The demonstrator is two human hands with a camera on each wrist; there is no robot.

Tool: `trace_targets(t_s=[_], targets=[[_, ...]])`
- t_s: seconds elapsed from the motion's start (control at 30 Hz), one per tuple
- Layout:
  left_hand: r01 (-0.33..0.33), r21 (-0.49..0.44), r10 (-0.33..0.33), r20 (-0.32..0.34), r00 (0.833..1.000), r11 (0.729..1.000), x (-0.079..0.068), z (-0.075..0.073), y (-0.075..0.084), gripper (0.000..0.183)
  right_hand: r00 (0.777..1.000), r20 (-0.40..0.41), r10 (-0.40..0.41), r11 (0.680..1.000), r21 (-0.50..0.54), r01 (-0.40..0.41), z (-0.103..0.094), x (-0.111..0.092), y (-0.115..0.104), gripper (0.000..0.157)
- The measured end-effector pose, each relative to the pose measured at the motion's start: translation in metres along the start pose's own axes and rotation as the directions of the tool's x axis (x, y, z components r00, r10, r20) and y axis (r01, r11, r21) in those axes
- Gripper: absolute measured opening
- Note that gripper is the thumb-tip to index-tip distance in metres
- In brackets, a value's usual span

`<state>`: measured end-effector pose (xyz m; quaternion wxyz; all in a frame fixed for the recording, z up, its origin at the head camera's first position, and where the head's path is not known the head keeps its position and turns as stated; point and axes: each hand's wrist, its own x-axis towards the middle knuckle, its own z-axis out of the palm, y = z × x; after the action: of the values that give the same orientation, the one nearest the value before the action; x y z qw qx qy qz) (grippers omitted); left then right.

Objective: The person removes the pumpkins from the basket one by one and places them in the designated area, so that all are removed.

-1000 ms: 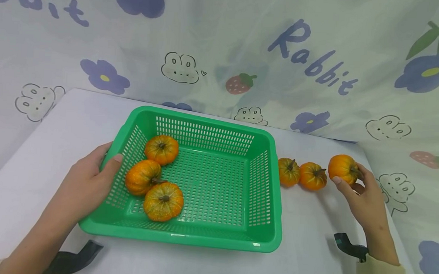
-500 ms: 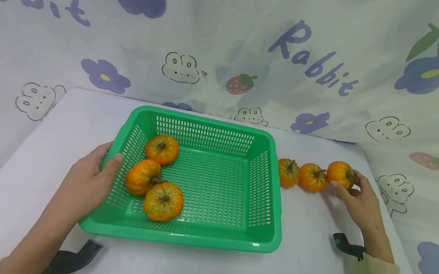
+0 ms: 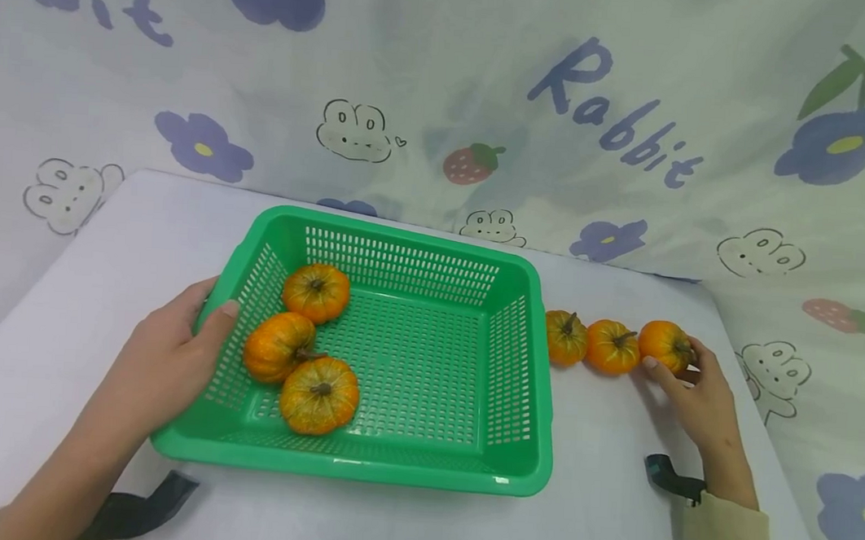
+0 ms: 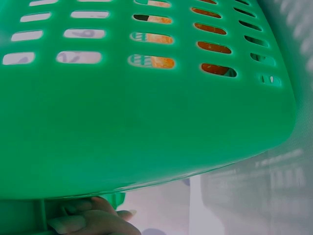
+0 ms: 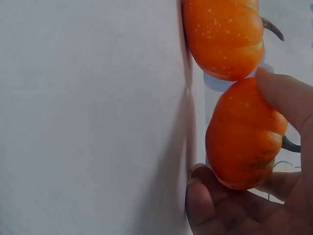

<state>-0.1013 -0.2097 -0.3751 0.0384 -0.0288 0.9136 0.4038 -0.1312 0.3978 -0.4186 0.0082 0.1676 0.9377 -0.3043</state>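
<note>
In the head view, my left hand [image 3: 166,366] grips the left rim of a green plastic basket [image 3: 349,467], thumb over the edge. The left wrist view shows the basket's slotted wall [image 4: 146,122] close up, with fingertips [image 4: 93,223] under its rim. Inside lie three small orange pumpkins, one at the back [image 3: 317,293], one leaning on its side [image 3: 278,347] and one in front [image 3: 319,395]. My right hand [image 3: 708,403] holds another pumpkin [image 3: 663,346] between thumb and fingers, at the right end of a row on the table.
Two pumpkins, one half behind the basket's right rim [image 3: 565,339] and one in the middle [image 3: 612,347], complete the row. A white cloth covers the table [image 3: 597,491]. A printed curtain [image 3: 428,82] hangs behind it.
My right hand has lowered its pumpkin and brought it slightly left, beside the middle pumpkin of the row. The left hand and the basket have stayed in place.
</note>
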Motion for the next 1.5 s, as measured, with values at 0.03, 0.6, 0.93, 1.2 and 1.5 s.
trace_targets(t_s=[0.03,0.6,0.93,1.2,1.5], targets=[[0.000,-0.001,0.000,0.000,1.000,1.000,0.0002,-0.0001,0.0003,0.065,1.000,-0.001,0.001,1.000,-0.001,-0.001,0.0009,0.0003,0.0003,0.098],[-0.006,0.008,0.006,0.013,1.000,1.000,0.0029,-0.0039,-0.0001,0.065,0.999,0.035,0.000,1.000,-0.022,0.001,0.0033,-0.0022,0.0064,0.105],[0.006,-0.023,-0.006,0.016,1.000,1.000,0.0001,-0.0049,0.0017,0.067,0.999,0.036,-0.035,0.999,-0.023,0.036,0.0046,0.0004,0.0041,0.105],[-0.008,-0.053,0.009,0.011,1.000,0.999,-0.0005,-0.0037,0.0000,0.065,0.998,0.049,-0.034,0.999,-0.030,0.036,0.0054,0.0018,0.0033,0.106],[-0.006,-0.069,0.007,0.024,1.000,0.998,0.0003,-0.0017,-0.0002,0.066,0.998,0.059,-0.022,0.999,-0.035,0.024,0.0062,0.0013,0.0073,0.108]])
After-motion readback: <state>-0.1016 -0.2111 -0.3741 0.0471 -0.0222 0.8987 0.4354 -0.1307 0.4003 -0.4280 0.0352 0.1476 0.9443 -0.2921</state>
